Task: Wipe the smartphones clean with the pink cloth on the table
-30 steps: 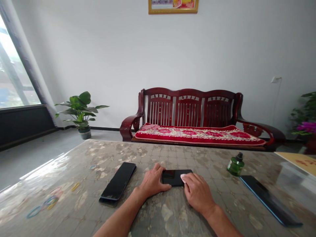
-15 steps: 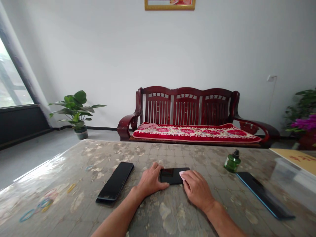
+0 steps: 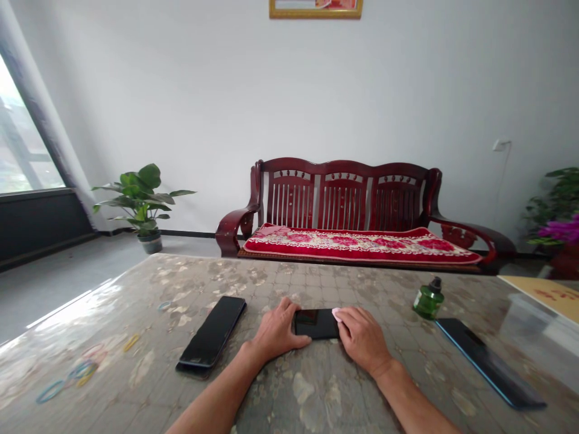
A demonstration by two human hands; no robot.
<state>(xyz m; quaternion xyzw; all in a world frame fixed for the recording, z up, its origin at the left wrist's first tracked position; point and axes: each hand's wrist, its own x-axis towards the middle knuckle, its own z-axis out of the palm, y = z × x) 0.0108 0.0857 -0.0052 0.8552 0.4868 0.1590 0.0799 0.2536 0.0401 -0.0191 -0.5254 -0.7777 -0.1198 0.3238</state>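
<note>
A black smartphone (image 3: 316, 324) lies flat and sideways on the table in front of me. My left hand (image 3: 278, 327) grips its left end, thumb along the near edge and fingers at the far edge. At the right end, my right hand (image 3: 363, 339) is closed on a small pale pink cloth (image 3: 335, 313), which touches the screen; most of the cloth is hidden under the fingers. Left of my hands lies a second dark smartphone (image 3: 212, 333), seemingly on top of another dark flat thing. To the right rests a blue-edged phone (image 3: 488, 363).
A green pump bottle (image 3: 428, 299) stands at the right, near a clear plastic box (image 3: 534, 325) with a yellow sheet (image 3: 543, 291) over it. Several coloured elastic bands (image 3: 84, 371) lie at the left. Beyond the patterned tabletop (image 3: 312, 392) is a red wooden bench (image 3: 344, 199).
My right hand has slid slightly right along the phone with the cloth, toward its right end. My left hand keeps its grip. The view has shifted a little.
</note>
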